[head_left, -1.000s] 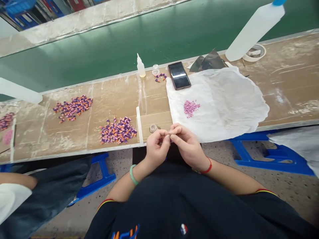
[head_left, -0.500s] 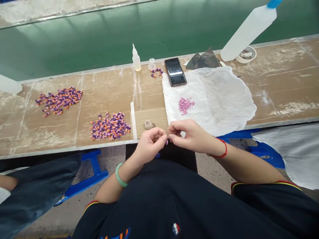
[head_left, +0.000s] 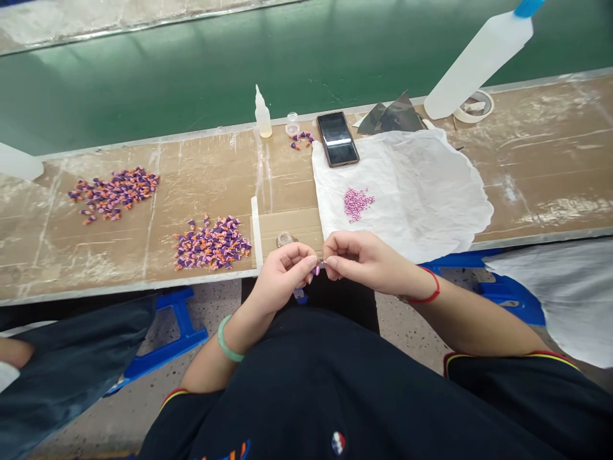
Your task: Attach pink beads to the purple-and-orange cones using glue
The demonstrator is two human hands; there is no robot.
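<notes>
My left hand [head_left: 282,278] and my right hand [head_left: 364,259] are close together at the bench's front edge, fingertips almost meeting. My left fingers pinch a small purple bead [head_left: 315,270]. My right fingertips pinch a tiny pale piece [head_left: 324,263] against that bead, too small to identify. A small glass dish [head_left: 285,239] sits on a cardboard sheet [head_left: 287,223] just beyond my left hand. A white cloth [head_left: 402,191] with a heap of pink beads [head_left: 357,204] lies beyond my right hand.
Two piles of purple-and-orange beads [head_left: 211,244] lie left of the cardboard. A phone [head_left: 338,138], glue bottle [head_left: 262,115] and large squeeze bottle [head_left: 479,61] stand along the bench's back. A neighbouring person's hand [head_left: 14,351] and a blue stool [head_left: 163,345] are at lower left.
Since a second ago, the whole view has shifted and my right forearm has swung outward. My hands have stayed together, and my left hand has turned slightly, showing the purple bead more clearly.
</notes>
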